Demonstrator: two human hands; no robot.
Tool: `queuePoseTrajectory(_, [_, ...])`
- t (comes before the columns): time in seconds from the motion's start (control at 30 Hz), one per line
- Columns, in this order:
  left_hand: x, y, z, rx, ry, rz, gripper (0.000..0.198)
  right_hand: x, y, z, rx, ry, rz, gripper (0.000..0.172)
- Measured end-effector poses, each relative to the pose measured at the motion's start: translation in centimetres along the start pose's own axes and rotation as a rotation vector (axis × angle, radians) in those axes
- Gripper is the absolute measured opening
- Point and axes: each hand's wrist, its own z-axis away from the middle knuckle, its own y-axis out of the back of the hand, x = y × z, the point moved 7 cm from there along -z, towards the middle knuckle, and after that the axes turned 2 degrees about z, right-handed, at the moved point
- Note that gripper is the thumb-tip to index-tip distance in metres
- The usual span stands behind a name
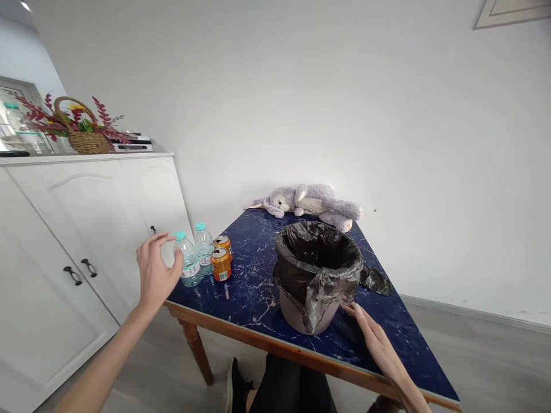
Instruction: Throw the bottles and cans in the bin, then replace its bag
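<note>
At the left of the frame's centre, the left hand is raised with thumb and fingers held wide in a C shape, the palm clear of any object; its fingertips overlap the nearer clear plastic bottle with a turquoise cap and white label, and whether they touch it I cannot tell. That bottle stands upright at the near left corner of a dark blue, white-veined marble-patterned tabletop with a wooden edge. Just beside it, to the right, stands a second clear plastic bottle with a turquoise cap, and right of that two short orange metal drink cans, upright, one partly behind the other. Right of the frame's centre, a round grey-brown bin stands upright on the table, lined with a thin black plastic bag folded over its rim, loose ends hanging at the front and trailing right. The right hand, lower right, has its fingers extended close together, tips at the bin's lower right side; contact cannot be made out. Behind the bin, against the white wall, a grey plush rabbit lies on its side across the table's far end.
</note>
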Motion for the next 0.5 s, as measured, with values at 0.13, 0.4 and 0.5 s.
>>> queuePoseTrajectory(0.13, [-3.0,-2.9,-3.0,-0.130,0.117,-0.119,0.048,0.4,-0.1,0.2,-0.012,0.000,0.052,0.077])
queuePoseTrajectory(0.4, [-5.5,-4.3,-2.1,-0.517,0.379,-0.269,0.054,0.9,0.0,-0.1,0.033,0.036,0.058,0.076])
queuePoseTrajectory(0.5, [-3.9,-1.0,-1.5,-0.468,0.408,-0.203,0.045,1.1,-0.1,-0.3,0.050,0.054,0.061,0.072])
